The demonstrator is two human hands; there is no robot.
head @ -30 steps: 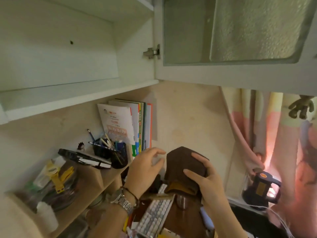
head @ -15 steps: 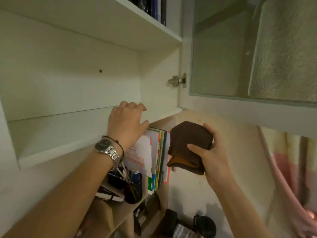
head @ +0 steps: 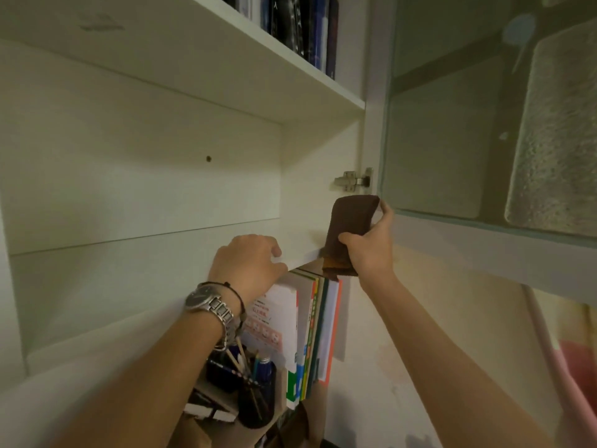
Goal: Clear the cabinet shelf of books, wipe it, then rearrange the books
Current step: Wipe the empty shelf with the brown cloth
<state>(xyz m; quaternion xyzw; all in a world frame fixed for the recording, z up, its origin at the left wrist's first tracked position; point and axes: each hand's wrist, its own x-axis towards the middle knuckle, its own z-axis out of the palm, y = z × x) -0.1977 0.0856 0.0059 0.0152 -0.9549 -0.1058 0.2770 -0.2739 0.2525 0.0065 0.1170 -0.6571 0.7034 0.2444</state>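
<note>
The white cabinet shelf (head: 135,253) is bare, seen from below. My left hand (head: 247,265), with a metal watch on the wrist, rests on the shelf's front edge with fingers curled over it. My right hand (head: 370,245) grips a folded brown cloth (head: 350,227) upright at the shelf's right front corner, near the door hinge. Several books (head: 302,334) stand on a lower wooden shelf just under the cabinet. Dark books (head: 300,24) fill the cabinet shelf above.
The cabinet door (head: 491,124) with frosted glass hangs open on the right. A dark pen cup (head: 255,389) stands left of the lower books. A pink curtain (head: 575,360) hangs at the far right.
The view has tilted upward. My right hand lifted the brown cloth from desk level up to the shelf's right corner. My left hand rose and settled on the shelf's front edge.
</note>
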